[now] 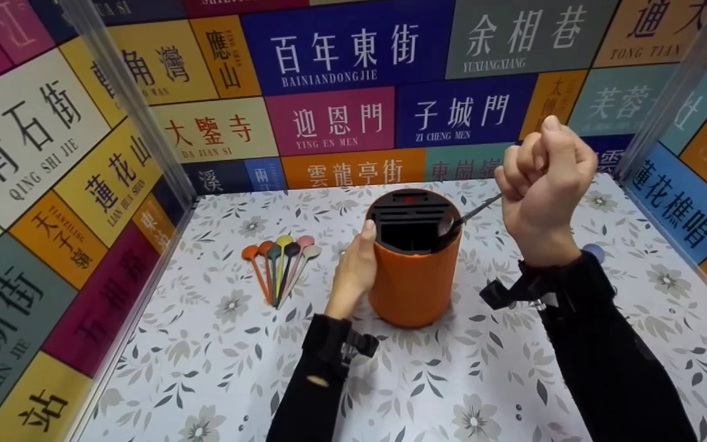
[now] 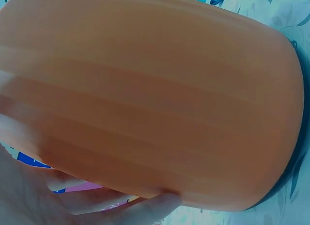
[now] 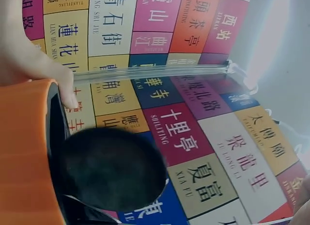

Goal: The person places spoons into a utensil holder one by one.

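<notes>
An orange utensil holder (image 1: 412, 288) with a black slotted insert (image 1: 409, 212) stands upright on the table. My left hand (image 1: 353, 267) grips its left side, thumb at the rim, and its fingers (image 2: 116, 205) lie along the wall in the left wrist view. Raised to the right of the holder, my right hand (image 1: 544, 190) has curled fingers around the end of a thin-handled spoon (image 1: 479, 209). The handle slants down to the holder's open compartment. In the right wrist view the dark rounded spoon bowl (image 3: 114, 169) is at the holder's mouth, close to the left thumb.
Several small coloured spoons (image 1: 280, 258) lie fanned out on the floral tabletop (image 1: 206, 350), left of the holder. Part of a blue round thing (image 1: 593, 252) shows behind my right wrist. Panels with colourful street signs (image 1: 341, 120) enclose the table at the back and sides.
</notes>
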{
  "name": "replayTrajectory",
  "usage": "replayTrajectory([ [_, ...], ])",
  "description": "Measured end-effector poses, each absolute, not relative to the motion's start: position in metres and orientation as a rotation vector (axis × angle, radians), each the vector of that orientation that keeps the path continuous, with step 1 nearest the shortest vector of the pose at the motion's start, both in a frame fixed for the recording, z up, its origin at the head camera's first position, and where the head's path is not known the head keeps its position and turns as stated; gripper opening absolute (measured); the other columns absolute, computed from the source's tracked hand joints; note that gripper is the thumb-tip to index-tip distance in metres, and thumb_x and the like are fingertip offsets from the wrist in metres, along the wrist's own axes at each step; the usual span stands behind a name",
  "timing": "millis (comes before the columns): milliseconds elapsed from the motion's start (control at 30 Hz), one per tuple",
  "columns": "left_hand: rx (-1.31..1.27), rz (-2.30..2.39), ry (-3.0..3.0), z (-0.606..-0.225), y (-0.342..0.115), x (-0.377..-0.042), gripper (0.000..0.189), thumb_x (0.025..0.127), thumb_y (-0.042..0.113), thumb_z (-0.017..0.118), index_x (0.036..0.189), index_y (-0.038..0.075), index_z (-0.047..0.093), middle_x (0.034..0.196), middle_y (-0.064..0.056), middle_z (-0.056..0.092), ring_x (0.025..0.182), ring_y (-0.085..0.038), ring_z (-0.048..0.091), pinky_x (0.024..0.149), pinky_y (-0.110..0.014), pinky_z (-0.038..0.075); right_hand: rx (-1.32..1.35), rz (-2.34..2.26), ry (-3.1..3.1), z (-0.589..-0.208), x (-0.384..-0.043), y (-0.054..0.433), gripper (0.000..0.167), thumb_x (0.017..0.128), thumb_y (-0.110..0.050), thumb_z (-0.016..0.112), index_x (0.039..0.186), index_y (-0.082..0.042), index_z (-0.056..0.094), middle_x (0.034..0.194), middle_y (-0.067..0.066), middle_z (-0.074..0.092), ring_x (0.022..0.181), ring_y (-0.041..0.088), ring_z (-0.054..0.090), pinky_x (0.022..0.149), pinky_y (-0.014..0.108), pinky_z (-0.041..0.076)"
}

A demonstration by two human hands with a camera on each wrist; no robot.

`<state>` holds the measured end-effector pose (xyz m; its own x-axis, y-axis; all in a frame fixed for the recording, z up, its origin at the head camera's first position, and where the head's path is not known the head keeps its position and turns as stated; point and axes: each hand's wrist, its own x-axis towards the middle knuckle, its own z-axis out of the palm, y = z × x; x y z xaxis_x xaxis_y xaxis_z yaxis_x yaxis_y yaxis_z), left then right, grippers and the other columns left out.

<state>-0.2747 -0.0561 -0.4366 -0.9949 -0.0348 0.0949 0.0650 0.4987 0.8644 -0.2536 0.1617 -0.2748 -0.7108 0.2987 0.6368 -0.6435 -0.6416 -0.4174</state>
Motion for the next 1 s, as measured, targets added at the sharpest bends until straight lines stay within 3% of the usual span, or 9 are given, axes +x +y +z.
replayTrajectory([
  [333,0.006,-1.538,-2.646,-0.432,-0.054,-0.274,0.103,0.097,0.083,0.006,0.156,0.012,0.051,0.158,-0.012,0.05,0.143,-0.04,0.048,0.117,-0.055,0.036,0.632,2.262,-1.017,-0.314,-0.282,0.147,0.052,0.101,-0.006,0.054,0.055,-0.006,0.029,0.047,-0.003,0.029,0.039,0.009,0.017,0.034,0.023,0.015],
  [733,-0.026,-1.537,-2.644,-0.437,-0.05,-0.272,0.109,0.094,0.086,0.003,0.155,0.011,0.052,0.156,-0.012,0.052,0.14,-0.04,0.05,0.114,-0.057,0.039,0.562,2.246,-1.28,-0.354,-0.299,0.138,0.052,0.103,-0.005,0.061,0.059,-0.006,0.034,0.045,-0.002,0.031,0.036,0.008,0.023,0.034,0.023,0.016],
  [867,-0.025,-1.534,-2.633,-0.438,-0.053,-0.272,0.104,0.097,0.083,0.006,0.153,0.01,0.054,0.155,-0.012,0.054,0.139,-0.039,0.051,0.113,-0.055,0.04,0.477,2.265,-1.342,-0.354,-0.302,0.138,0.052,0.104,-0.01,0.065,0.06,-0.005,0.037,0.046,0.0,0.036,0.036,0.009,0.032,0.033,0.023,0.025],
  [1000,-0.026,-1.525,-2.628,-0.436,-0.055,-0.272,0.103,0.098,0.082,0.006,0.154,0.01,0.054,0.155,-0.011,0.054,0.141,-0.037,0.05,0.115,-0.054,0.038,0.373,2.196,-1.458,-0.355,-0.307,0.139,0.05,0.102,-0.015,0.07,0.062,0.003,0.046,0.051,0.005,0.052,0.039,0.014,0.049,0.036,0.025,0.041],
])
